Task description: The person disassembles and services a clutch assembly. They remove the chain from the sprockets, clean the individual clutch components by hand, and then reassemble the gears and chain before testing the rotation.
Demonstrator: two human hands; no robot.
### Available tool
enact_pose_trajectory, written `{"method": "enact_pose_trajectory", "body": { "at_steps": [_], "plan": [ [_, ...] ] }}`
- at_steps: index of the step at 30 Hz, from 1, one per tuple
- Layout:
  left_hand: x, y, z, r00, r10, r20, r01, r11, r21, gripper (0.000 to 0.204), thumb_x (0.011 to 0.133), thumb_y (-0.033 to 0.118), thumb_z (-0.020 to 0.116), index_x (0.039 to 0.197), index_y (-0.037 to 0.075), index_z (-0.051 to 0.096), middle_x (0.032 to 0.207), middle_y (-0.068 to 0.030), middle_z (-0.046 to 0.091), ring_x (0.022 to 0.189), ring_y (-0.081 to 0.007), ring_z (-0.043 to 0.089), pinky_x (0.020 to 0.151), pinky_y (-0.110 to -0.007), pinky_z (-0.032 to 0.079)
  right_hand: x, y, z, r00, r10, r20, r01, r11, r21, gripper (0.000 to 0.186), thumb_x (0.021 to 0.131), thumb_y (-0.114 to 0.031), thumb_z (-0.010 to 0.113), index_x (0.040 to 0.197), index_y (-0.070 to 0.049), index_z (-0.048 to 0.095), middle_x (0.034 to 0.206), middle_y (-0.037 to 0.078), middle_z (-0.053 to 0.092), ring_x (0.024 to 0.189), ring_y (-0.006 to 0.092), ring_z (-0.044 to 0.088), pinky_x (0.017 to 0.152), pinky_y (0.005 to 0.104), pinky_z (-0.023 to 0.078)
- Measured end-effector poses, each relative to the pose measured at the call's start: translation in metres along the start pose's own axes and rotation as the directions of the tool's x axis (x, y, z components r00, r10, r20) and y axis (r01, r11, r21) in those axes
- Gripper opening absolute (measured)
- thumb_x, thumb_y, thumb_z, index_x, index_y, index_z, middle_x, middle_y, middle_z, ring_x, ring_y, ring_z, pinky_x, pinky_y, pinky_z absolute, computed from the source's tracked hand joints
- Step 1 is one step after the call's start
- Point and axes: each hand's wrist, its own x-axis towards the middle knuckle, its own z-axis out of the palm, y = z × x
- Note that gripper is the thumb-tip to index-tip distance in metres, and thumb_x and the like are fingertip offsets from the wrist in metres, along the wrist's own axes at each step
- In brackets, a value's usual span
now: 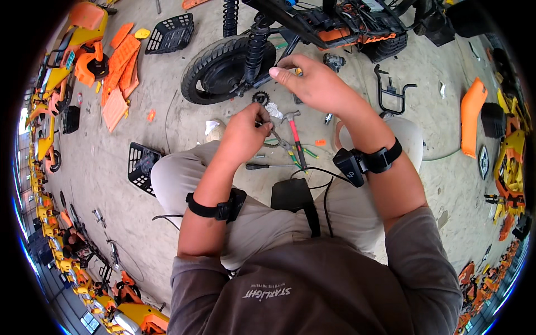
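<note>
My left hand (244, 134) is closed in a pinch above the floor, just below a small toothed sprocket (261, 98). Whatever sits between its fingertips is too small to make out. My right hand (310, 85) hovers higher up, beside the black rear wheel (215, 75) and its coil-spring shock absorber (255, 51). Its thumb and forefinger are apart, with nothing visible between them; the other fingers are partly hidden. Beneath my hands lie green-and-yellow-handled pliers (286, 147), a red-handled hammer (295, 137), a black-handled screwdriver (262, 166) and a crumpled white tissue (273, 110).
Ahead stands a stripped vehicle frame (340, 34) with exposed wiring. Orange panels (120, 70) and a black basket (170, 33) lie left; another basket (144, 167) sits by my left knee. At right are a black tube bracket (392, 92) and an orange panel (472, 117).
</note>
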Motion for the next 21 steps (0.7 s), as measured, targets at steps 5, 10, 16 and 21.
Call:
{"method": "enact_pose_trajectory", "body": {
  "at_steps": [5, 10, 16, 21],
  "plan": [
    [-0.002, -0.008, 0.001, 0.998, -0.061, 0.005, 0.060, 0.969, -0.239, 0.014, 0.085, -0.003, 0.067, 0.091, -0.001, 0.055, 0.077, -0.0101, 0.065, 0.068, -0.0156, 0.064, 0.061, -0.030, 0.050, -0.007, -0.002, -0.002, 0.996, -0.081, -0.027, 0.079, 0.995, -0.061, 0.048, 0.092, -0.044, 0.066, 0.114, -0.001, 0.065, 0.083, 0.009, 0.067, 0.071, 0.0147, 0.060, 0.067, 0.0311, 0.050],
    [-0.009, -0.001, -0.007, 0.999, -0.048, 0.013, 0.050, 0.935, -0.352, 0.017, 0.087, -0.005, 0.066, 0.096, 0.000, 0.053, 0.083, -0.0077, 0.065, 0.073, -0.0131, 0.062, 0.062, -0.027, 0.049, -0.009, 0.012, -0.005, 0.968, -0.237, 0.086, 0.245, 0.965, -0.096, 0.036, 0.087, -0.020, 0.066, 0.118, -0.002, 0.064, 0.084, 0.011, 0.068, 0.074, 0.0141, 0.061, 0.070, 0.0305, 0.051],
    [-0.011, 0.002, -0.014, 0.994, 0.054, -0.091, -0.090, 0.888, -0.451, 0.019, 0.089, -0.004, 0.066, 0.101, 0.000, 0.052, 0.089, -0.0089, 0.066, 0.078, -0.0134, 0.064, 0.067, -0.026, 0.052, -0.018, 0.023, 0.029, 0.863, -0.178, 0.473, 0.123, 0.982, 0.146, 0.035, 0.086, -0.012, 0.068, 0.119, -0.001, 0.063, 0.090, 0.011, 0.071, 0.081, 0.0159, 0.065, 0.075, 0.0324, 0.052],
    [0.007, -0.005, -0.022, 0.944, -0.008, -0.329, -0.207, 0.763, -0.612, 0.017, 0.092, -0.002, 0.064, 0.104, -0.002, 0.053, 0.091, -0.0120, 0.067, 0.079, -0.0157, 0.066, 0.071, -0.028, 0.055, -0.017, 0.006, 0.004, 0.965, -0.103, 0.242, 0.091, 0.994, 0.061, 0.024, 0.092, -0.021, 0.069, 0.101, 0.001, 0.068, 0.085, 0.010, 0.071, 0.078, 0.0158, 0.066, 0.071, 0.0314, 0.051]
  ]
}}
